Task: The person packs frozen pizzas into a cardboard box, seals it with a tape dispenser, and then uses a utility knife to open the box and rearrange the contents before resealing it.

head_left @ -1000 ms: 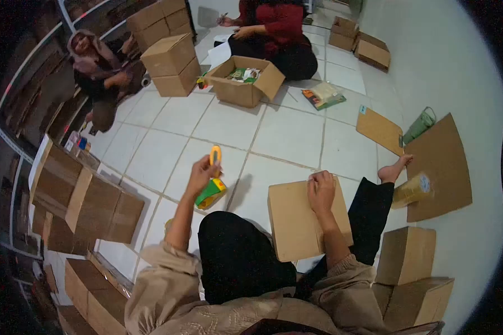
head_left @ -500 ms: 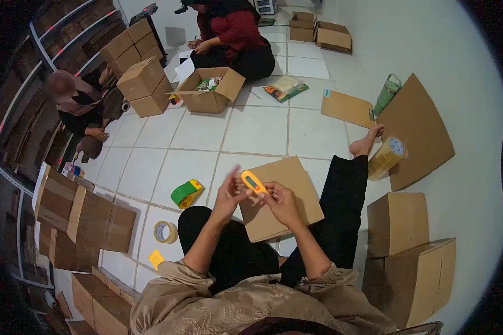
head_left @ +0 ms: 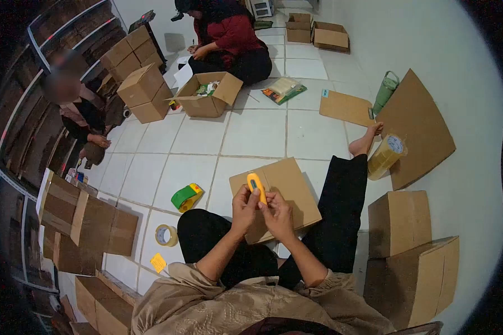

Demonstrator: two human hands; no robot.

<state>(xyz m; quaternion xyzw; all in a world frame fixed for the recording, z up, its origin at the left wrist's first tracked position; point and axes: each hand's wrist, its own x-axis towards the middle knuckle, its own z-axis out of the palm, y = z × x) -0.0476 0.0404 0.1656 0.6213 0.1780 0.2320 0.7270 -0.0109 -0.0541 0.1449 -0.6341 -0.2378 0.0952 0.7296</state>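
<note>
A small orange-yellow device (head_left: pixel 255 183) with a rounded end and a little grey window stands tilted up between my hands. My left hand (head_left: pixel 245 209) is closed on its lower left side, thumb against the body. From the right, my right hand (head_left: pixel 277 214) pinches its lower end, and the fingers cover that part. Beneath both hands lies a closed cardboard box (head_left: pixel 293 187), partly across my lap. Left of my bent knee are a green and yellow packet (head_left: pixel 186 197), a roll of clear tape (head_left: pixel 165 235) and a yellow paper tag (head_left: pixel 158 262).
A person in red (head_left: pixel 229 42) sits writing behind an open carton (head_left: pixel 204 101); another person (head_left: pixel 84 114) sits by the left shelves. Cartons (head_left: pixel 394 223) line my right side, near stacked tape rolls (head_left: pixel 385 157), a cardboard sheet (head_left: pixel 416 134) and a green bottle (head_left: pixel 384 95).
My left hand has come in from the left and closed on the device beside my right hand. The device is now more upright. The person at left has leaned forward.
</note>
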